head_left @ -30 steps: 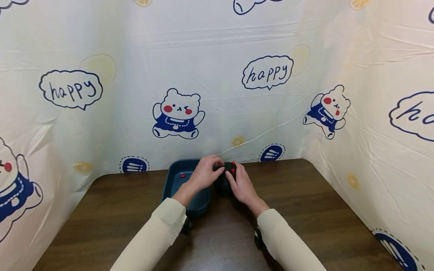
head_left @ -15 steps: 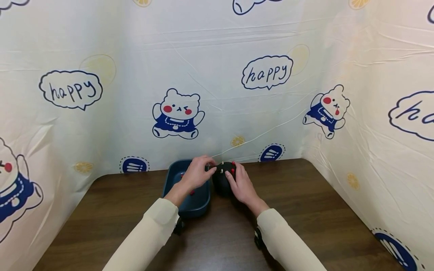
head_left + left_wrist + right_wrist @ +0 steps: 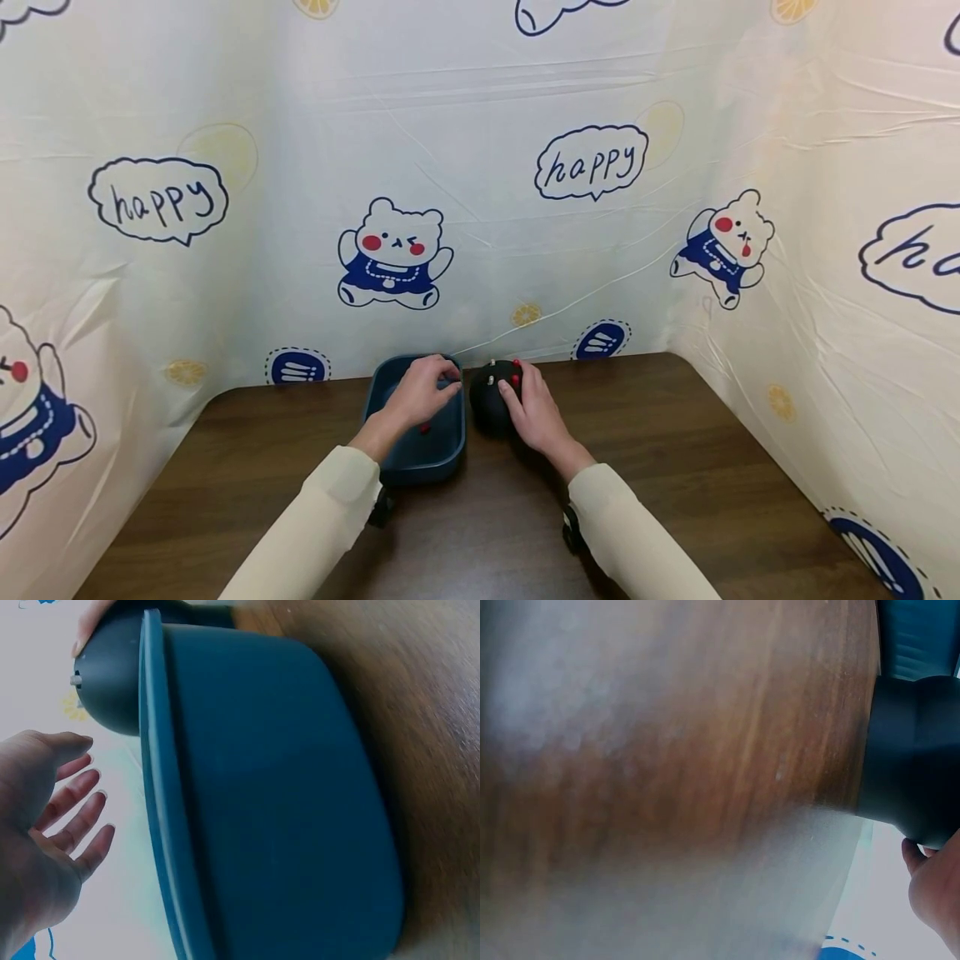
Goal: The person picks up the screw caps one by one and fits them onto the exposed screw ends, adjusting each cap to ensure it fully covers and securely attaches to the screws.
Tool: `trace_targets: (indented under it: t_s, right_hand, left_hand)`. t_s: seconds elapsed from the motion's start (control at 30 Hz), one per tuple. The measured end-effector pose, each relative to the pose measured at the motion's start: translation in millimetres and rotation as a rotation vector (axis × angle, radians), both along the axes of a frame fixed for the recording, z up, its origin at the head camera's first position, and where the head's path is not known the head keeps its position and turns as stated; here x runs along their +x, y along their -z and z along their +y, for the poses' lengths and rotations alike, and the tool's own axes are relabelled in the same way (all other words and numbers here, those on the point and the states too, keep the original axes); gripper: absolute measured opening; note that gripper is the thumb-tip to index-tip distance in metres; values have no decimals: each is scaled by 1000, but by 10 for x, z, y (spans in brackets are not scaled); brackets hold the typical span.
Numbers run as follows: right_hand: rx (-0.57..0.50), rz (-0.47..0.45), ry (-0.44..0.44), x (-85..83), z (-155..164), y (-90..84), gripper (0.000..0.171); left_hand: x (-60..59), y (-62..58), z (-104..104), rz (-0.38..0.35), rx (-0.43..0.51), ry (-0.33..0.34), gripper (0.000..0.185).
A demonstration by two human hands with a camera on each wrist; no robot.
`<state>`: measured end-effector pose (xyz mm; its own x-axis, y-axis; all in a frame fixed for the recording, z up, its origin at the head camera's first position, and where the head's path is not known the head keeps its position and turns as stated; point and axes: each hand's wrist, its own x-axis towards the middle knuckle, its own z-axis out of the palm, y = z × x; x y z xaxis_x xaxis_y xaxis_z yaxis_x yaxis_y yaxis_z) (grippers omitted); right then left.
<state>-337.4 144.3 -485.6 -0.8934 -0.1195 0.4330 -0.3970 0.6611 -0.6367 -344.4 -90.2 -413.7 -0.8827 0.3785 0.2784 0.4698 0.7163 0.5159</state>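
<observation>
My left hand (image 3: 431,387) hovers over the dark blue tray (image 3: 450,446) with nothing in it; in the left wrist view its fingers (image 3: 71,802) are spread and relaxed above the tray's rim (image 3: 154,787). A small red piece (image 3: 424,428) lies inside the tray. Just right of the tray a black dome (image 3: 487,404) sits on the table, with red pins (image 3: 516,379) and a white pin (image 3: 491,381) stuck in its top. My right hand (image 3: 528,408) curls round the dome's right side. In the right wrist view the dome (image 3: 915,757) and part of that hand (image 3: 934,889) show.
The brown wooden table (image 3: 675,467) is walled at the back and both sides by a cream sheet (image 3: 480,208) printed with bears. Tray and dome stand close to the back wall. Bare wood lies to the left, to the right and towards me.
My left hand has left the top of the black dome, moved left over the tray and opened. A red piece now lies in the tray below it. The right hand has stayed put.
</observation>
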Motion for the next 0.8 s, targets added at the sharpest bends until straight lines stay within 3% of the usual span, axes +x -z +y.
trace_targets:
  t_s: [0.43, 0.8]
  right_hand:
    - [18, -32, 6, -19, 3, 19, 65]
    - [0, -3, 4, -13, -4, 16, 64]
  left_hand:
    - [26, 73, -127, -62, -73, -28, 19]
    - [-9, 154, -198, -77, -123, 11, 20]
